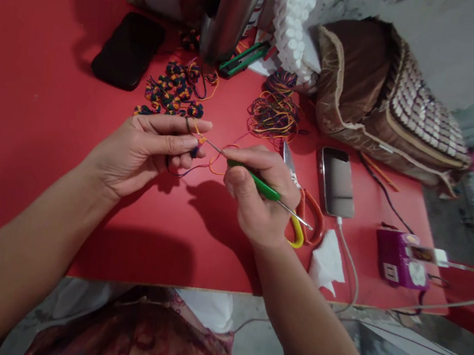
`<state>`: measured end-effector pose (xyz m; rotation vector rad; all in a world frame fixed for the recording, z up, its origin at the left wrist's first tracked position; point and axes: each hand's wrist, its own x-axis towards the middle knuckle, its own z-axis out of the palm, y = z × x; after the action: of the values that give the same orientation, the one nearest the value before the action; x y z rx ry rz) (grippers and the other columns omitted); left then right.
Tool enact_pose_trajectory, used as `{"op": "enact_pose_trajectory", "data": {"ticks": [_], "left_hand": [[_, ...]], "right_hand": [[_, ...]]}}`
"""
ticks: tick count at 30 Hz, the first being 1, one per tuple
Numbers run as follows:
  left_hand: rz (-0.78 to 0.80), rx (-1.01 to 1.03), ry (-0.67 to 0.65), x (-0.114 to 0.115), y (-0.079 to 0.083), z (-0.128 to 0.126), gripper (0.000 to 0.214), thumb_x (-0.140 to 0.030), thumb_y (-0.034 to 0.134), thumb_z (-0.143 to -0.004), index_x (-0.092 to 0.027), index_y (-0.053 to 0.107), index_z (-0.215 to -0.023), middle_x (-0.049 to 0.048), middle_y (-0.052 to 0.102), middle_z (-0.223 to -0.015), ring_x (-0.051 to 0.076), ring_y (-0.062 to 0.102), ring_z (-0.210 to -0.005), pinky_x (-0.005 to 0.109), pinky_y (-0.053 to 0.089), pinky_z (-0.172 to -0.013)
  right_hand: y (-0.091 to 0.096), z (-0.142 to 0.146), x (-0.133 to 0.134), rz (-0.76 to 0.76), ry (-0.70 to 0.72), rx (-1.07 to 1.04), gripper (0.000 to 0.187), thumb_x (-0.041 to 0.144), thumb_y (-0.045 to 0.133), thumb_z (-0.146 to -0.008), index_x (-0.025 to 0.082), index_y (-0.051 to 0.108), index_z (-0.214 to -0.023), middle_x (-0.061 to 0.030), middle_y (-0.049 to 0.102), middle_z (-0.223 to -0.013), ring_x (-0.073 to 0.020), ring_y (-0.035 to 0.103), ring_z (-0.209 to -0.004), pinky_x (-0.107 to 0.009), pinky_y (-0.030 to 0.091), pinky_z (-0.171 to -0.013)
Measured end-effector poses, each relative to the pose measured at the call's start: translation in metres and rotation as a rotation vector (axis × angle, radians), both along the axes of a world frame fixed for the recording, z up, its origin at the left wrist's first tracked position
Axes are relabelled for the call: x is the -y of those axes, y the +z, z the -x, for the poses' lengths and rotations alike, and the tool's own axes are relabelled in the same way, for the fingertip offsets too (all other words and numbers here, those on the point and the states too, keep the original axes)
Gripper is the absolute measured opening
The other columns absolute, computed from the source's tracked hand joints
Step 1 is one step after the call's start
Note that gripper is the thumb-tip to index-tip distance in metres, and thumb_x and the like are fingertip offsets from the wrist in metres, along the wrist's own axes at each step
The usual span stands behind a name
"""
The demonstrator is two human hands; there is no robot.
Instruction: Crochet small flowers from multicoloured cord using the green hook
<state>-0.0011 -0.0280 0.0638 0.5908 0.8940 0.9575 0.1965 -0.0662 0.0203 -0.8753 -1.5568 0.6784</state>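
My left hand point(147, 149) pinches a small piece of crochet point(198, 147) in orange and dark yarn, with a strand looped over its index finger. In my right hand point(262, 190) is a crochet hook with a green handle point(258, 182); its thin metal tip reaches the crochet piece. Loose yarn trails below and between both hands. Beyond my left hand lie several small crocheted balls point(172, 89) in dark and orange yarn. A tangled heap of multicoloured yarn point(276, 112) rests further back. Scissors point(309, 212) with orange and yellow handles lie partly behind my right hand.
On the red table point(26, 128) are a black phone-like object point(129, 50), a green box cutter point(243, 60) and a steel cylinder point(233, 11). Rightward are a phone point(336, 182) on a cable, a crumpled tissue point(327, 262), a purple box point(400, 258) and a brown bag point(378, 92).
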Motion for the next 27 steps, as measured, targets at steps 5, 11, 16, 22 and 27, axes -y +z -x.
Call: {"op": "enact_pose_trajectory", "data": {"ticks": [5,11,16,22,27], "left_hand": [[0.021,-0.007,-0.046,-0.003,0.004,0.006,0.025,0.009,0.075,-0.079,-0.013,0.087,-0.08,0.0042,0.076,-0.068,0.008,0.069,-0.057,0.012,0.053,-0.052],[0.053,-0.035,-0.166,-0.004,0.004,0.011,0.021,0.004,0.079,-0.076,-0.015,0.087,-0.073,0.0046,0.071,-0.059,0.007,0.06,-0.046,0.011,0.048,-0.044],[0.095,-0.054,-0.245,-0.004,0.0,0.011,0.016,-0.002,0.084,-0.075,-0.017,0.085,-0.068,0.0047,0.066,-0.054,0.006,0.056,-0.044,0.01,0.041,-0.039],[0.014,0.062,-0.244,0.002,-0.01,0.001,0.018,-0.001,0.087,-0.067,-0.015,0.089,-0.079,0.0079,0.077,-0.066,0.009,0.064,-0.048,0.015,0.051,-0.047],[-0.038,0.064,-0.063,0.01,-0.015,-0.015,0.017,-0.002,0.087,-0.07,-0.013,0.089,-0.083,0.0076,0.08,-0.071,0.009,0.067,-0.051,0.016,0.055,-0.052]], "right_hand": [[0.008,-0.006,0.001,0.038,0.047,-0.011,0.016,0.032,0.073,-0.106,0.028,0.084,-0.117,-0.0018,0.074,-0.084,-0.0173,0.071,-0.076,-0.039,0.061,-0.081],[0.016,-0.019,-0.004,0.182,0.149,-0.069,0.026,0.049,0.08,-0.098,0.024,0.087,-0.102,-0.0019,0.067,-0.072,-0.018,0.064,-0.068,-0.036,0.057,-0.068],[0.018,-0.023,-0.007,0.247,0.299,-0.172,0.02,0.042,0.08,-0.099,0.023,0.086,-0.102,-0.0005,0.065,-0.072,-0.0124,0.055,-0.057,-0.028,0.045,-0.053],[0.008,-0.008,-0.007,0.335,0.288,-0.292,0.026,0.048,0.08,-0.098,0.022,0.081,-0.097,0.0042,0.057,-0.063,-0.0073,0.037,-0.045,-0.023,0.033,-0.041],[0.002,0.005,-0.006,0.409,0.239,-0.379,0.027,0.05,0.079,-0.1,0.024,0.076,-0.102,0.0084,0.047,-0.058,-0.0064,0.031,-0.044,-0.021,0.027,-0.04]]}}
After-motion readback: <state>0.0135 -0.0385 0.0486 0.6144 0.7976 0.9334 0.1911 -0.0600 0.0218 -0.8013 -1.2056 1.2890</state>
